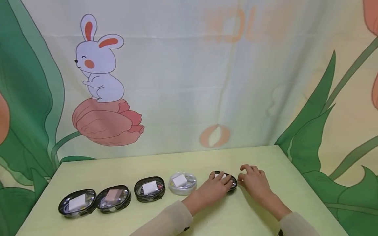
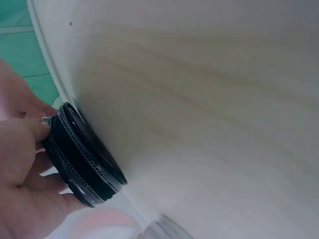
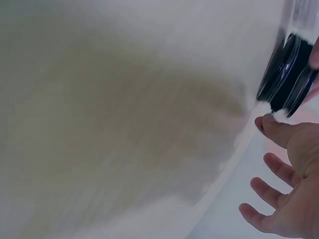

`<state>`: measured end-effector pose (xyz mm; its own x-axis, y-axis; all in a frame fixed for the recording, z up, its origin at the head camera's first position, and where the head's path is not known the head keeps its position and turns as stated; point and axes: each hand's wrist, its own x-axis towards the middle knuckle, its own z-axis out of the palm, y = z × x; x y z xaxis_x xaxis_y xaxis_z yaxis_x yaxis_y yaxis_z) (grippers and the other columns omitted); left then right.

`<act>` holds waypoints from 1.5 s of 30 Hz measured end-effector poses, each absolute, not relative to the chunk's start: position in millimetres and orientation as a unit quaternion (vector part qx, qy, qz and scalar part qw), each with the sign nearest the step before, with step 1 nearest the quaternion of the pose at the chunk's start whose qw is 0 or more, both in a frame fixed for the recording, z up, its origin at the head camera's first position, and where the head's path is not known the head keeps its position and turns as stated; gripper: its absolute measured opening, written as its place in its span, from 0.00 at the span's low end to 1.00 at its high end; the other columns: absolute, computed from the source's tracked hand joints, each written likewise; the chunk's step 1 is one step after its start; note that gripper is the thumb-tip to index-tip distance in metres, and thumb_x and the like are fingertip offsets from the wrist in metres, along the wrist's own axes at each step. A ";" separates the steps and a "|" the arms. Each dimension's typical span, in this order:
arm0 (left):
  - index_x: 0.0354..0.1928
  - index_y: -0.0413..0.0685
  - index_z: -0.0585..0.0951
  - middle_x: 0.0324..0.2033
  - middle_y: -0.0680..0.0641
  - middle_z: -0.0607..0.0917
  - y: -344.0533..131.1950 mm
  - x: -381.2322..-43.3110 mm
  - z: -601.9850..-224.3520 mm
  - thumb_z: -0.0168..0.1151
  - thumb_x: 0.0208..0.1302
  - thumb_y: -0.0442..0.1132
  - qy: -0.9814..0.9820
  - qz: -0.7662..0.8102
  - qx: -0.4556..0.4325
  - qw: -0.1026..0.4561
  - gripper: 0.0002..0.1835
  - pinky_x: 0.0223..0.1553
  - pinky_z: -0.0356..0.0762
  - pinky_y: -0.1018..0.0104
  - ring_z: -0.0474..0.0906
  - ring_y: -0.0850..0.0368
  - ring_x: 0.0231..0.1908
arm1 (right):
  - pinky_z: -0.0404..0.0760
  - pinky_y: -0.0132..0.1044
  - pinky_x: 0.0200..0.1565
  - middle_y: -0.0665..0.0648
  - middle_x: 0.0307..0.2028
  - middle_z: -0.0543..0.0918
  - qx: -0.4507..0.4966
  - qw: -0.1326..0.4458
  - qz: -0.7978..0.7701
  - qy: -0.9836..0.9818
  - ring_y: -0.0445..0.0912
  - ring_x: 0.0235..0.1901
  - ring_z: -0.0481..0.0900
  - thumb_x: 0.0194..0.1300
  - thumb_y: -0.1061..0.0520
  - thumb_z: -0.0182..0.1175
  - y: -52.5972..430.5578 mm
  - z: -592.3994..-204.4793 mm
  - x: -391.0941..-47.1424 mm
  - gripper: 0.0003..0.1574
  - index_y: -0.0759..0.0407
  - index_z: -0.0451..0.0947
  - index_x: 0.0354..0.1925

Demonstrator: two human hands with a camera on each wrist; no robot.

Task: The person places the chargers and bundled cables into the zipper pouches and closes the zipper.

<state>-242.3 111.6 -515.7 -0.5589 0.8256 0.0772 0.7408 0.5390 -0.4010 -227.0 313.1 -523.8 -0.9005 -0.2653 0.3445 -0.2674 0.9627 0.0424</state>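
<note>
A small oval black zip case (image 1: 234, 187) with a clear top lies at the right end of a row on the table. My left hand (image 1: 217, 186) holds it from above; in the left wrist view the thumb and fingers (image 2: 72, 202) span the black zipped side of the case (image 2: 82, 154). Just right of the case is my right hand (image 1: 256, 183). Its thumb and forefinger tips (image 3: 271, 128) pinch at the small zipper pull (image 3: 272, 112), while the other fingers stick out. A white block in the case is mostly hidden by the left hand.
Left of the hands stand a clear-white zip case (image 1: 183, 189) and three black ones, the nearest of them this black case (image 1: 150, 196). White blocks show through the lids, a pinkish one in another case (image 1: 113, 205). A printed rabbit curtain (image 1: 177, 82) hangs behind the pale table (image 1: 262, 157).
</note>
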 end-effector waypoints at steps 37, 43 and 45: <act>0.60 0.65 0.81 0.63 0.53 0.77 107.3 -253.3 -508.9 0.68 0.66 0.57 -0.877 0.094 -0.455 0.126 0.22 0.57 0.79 0.60 0.74 0.52 0.62 | 0.80 0.56 0.36 0.57 0.51 0.80 0.170 0.201 0.055 -0.963 0.60 0.48 0.79 0.57 0.57 0.76 312.3 -525.8 -229.3 0.07 0.46 0.86 0.30; 0.65 0.63 0.76 0.67 0.50 0.72 96.9 -256.7 -510.9 0.75 0.60 0.51 -0.882 0.065 -0.456 0.098 0.31 0.63 0.73 0.54 0.68 0.46 0.68 | 0.81 0.55 0.35 0.57 0.49 0.81 0.160 0.189 0.063 -0.967 0.60 0.46 0.81 0.59 0.58 0.75 316.0 -525.6 -229.2 0.09 0.49 0.85 0.38; 0.68 0.61 0.73 0.69 0.48 0.71 94.4 -257.6 -511.1 0.75 0.61 0.47 -0.884 0.053 -0.456 0.084 0.33 0.65 0.72 0.51 0.66 0.43 0.70 | 0.81 0.54 0.35 0.57 0.48 0.81 0.156 0.186 0.069 -0.968 0.59 0.45 0.81 0.60 0.58 0.74 317.4 -525.2 -228.7 0.10 0.51 0.85 0.40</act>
<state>-257.6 94.4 -511.1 -0.5697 0.8158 0.1002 0.7979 0.5781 -0.1706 -228.7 317.4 -525.2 -0.8817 -0.2765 0.3823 -0.3280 0.9417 -0.0754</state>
